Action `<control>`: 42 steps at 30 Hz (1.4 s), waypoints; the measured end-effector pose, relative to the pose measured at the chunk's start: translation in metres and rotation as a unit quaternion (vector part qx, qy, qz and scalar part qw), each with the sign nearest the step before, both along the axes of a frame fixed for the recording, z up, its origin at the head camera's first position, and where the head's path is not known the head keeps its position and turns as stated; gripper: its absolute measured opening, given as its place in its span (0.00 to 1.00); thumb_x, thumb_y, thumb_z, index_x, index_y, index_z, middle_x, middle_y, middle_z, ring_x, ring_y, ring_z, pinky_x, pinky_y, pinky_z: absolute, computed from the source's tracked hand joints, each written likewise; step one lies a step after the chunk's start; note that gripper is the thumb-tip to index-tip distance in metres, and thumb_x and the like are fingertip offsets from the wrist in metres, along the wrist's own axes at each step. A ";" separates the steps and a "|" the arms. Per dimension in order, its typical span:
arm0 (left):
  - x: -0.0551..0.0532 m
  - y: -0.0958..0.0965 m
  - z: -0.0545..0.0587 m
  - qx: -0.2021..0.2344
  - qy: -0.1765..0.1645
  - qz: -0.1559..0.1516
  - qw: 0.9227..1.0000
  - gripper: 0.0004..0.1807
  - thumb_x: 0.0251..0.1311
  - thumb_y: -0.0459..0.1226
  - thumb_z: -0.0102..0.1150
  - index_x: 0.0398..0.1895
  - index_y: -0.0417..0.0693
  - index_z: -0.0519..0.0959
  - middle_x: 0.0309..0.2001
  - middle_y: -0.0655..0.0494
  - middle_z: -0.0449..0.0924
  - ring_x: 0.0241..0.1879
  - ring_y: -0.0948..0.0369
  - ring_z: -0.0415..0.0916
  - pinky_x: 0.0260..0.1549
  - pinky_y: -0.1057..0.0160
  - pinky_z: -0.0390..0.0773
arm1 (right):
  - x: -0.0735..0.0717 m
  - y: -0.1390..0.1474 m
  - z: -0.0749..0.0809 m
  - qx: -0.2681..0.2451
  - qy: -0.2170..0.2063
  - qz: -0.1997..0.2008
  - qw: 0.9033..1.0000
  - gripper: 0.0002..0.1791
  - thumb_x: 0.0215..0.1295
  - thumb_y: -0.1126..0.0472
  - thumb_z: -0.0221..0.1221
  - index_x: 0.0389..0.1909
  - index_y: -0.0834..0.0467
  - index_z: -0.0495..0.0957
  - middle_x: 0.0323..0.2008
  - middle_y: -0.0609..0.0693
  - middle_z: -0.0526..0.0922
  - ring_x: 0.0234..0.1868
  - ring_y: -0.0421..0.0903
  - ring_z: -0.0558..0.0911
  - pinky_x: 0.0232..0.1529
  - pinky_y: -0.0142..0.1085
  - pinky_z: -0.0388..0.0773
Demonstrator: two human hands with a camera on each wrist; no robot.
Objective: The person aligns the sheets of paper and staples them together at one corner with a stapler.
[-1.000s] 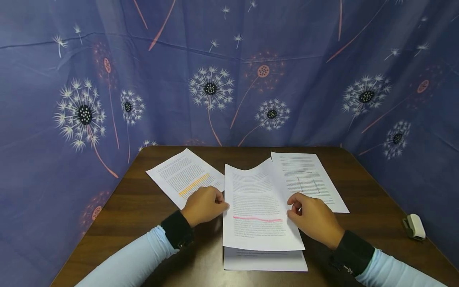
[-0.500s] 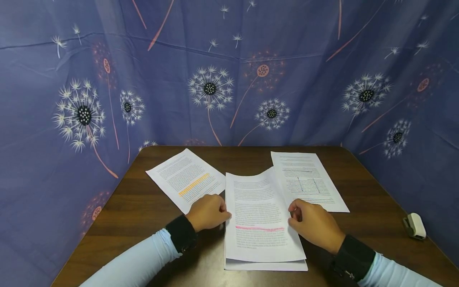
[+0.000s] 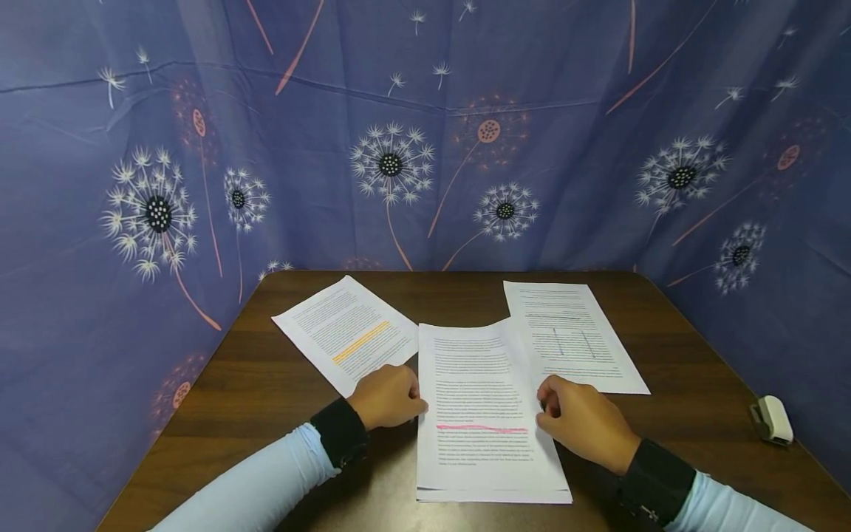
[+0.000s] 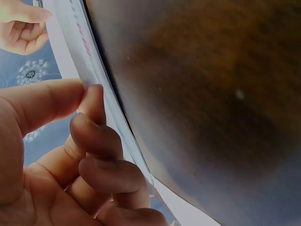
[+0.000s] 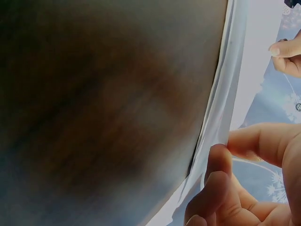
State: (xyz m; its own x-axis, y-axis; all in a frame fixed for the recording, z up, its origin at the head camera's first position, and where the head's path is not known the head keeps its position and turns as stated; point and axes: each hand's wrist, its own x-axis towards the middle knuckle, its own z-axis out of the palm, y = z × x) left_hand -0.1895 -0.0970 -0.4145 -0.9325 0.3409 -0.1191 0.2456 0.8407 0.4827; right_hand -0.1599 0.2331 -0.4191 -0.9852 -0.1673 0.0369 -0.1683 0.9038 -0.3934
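Note:
A printed sheet with a pink highlighted line [image 3: 475,458] lies over a small stack of paper at the near middle of the table. My left hand [image 3: 388,397] pinches its left edge between thumb and forefinger, which the left wrist view shows with the other fingers curled below. On the opposite side my right hand [image 3: 585,421] pinches the right edge the same way; the right wrist view shows thumb and fingertip meeting at the paper's edge [image 5: 217,117]. The top sheet nearly matches the stack, whose lower edge [image 3: 495,497] peeks out beneath it. Its far right corner curls up slightly.
Behind my left hand lies a sheet with an orange highlighted line [image 3: 319,318]. A sheet with two blue vertical strokes [image 3: 598,340] sits at the back right. Near the right edge of the brown table [image 3: 691,384] is a small white object [image 3: 773,420]. A blue dandelion-print cloth [image 3: 299,148] hangs behind.
The pink-marked sheet has come down and toward me onto the stack, covering most of the pages below. Both hands have moved slightly nearer with it, still pinching its edges.

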 end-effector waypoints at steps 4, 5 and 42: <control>0.000 0.001 0.000 -0.011 0.002 -0.002 1.000 0.11 0.60 0.46 0.70 0.23 0.54 0.84 0.18 0.60 0.76 0.18 0.60 0.72 0.16 0.64 0.70 | 0.000 0.001 -0.001 -0.001 -0.005 0.001 1.000 0.13 0.57 0.60 0.69 0.43 0.55 0.80 0.24 0.41 0.77 0.22 0.39 0.72 0.21 0.33 0.63; 0.001 0.001 0.000 -0.014 0.001 -0.002 1.000 0.11 0.60 0.46 0.70 0.23 0.54 0.84 0.18 0.60 0.76 0.18 0.60 0.72 0.16 0.64 0.70 | 0.001 0.001 -0.001 -0.001 -0.006 0.001 1.000 0.13 0.56 0.60 0.69 0.43 0.55 0.80 0.24 0.41 0.76 0.21 0.39 0.72 0.21 0.33 0.62; -0.003 0.005 -0.005 -0.070 0.018 -0.013 0.997 0.14 0.58 0.49 0.70 0.19 0.57 0.81 0.16 0.61 0.75 0.18 0.60 0.71 0.16 0.63 0.69 | -0.001 0.006 -0.002 0.017 -0.060 0.000 0.998 0.15 0.57 0.57 0.72 0.43 0.54 0.81 0.24 0.44 0.76 0.22 0.42 0.73 0.22 0.35 0.65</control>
State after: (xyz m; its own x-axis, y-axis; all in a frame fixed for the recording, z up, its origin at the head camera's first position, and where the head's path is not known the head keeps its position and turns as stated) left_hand -0.1922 -0.0924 -0.4193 -0.9281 0.3470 -0.1347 0.2827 0.8925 0.3514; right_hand -0.1607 0.2395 -0.4211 -0.9822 -0.1663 -0.0875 -0.1214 0.9168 -0.3804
